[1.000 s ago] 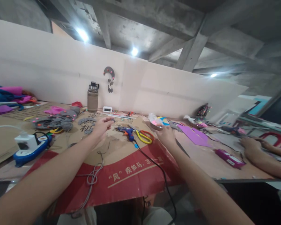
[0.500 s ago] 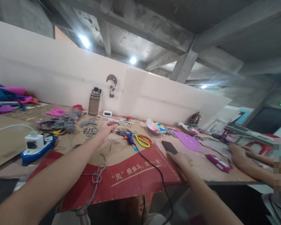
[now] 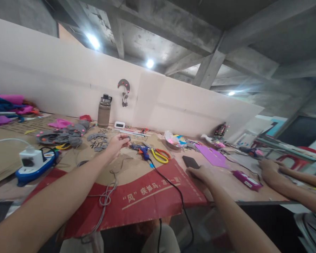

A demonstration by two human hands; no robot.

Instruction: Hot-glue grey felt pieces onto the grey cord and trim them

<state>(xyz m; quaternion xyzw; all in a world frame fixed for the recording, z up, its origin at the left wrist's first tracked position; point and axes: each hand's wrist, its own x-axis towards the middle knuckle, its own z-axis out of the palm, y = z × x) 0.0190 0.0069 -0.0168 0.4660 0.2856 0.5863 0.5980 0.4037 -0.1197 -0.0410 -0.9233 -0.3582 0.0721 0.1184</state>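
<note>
My left hand (image 3: pixel 118 143) is raised over the brown cardboard, thumb and fingertips pinched on a small grey piece (image 3: pixel 128 138), perhaps felt. Just right of it lie a blue glue gun (image 3: pixel 144 152) with a black cord and scissors (image 3: pixel 160 155) with yellow and orange handles. On the right, my right hand (image 3: pixel 204 174) grips the near end of a dark phone (image 3: pixel 190 162), which lies at the cardboard's edge. Cut grey pieces (image 3: pixel 98 137) rest to the left of my left hand.
A power strip (image 3: pixel 37 168) with a white plug and a tangled grey cord (image 3: pixel 105 197) are at left. Behind stand a water bottle (image 3: pixel 104 111) and a small white clock (image 3: pixel 119 125). Purple sheet (image 3: pixel 211 155) and magenta pack (image 3: pixel 247 180) lie right, near another person's hands (image 3: pixel 270 170).
The camera view has shifted slightly. My right hand's fingers have closed round the near end of the phone. My left hand keeps its pinch on the small grey piece.
</note>
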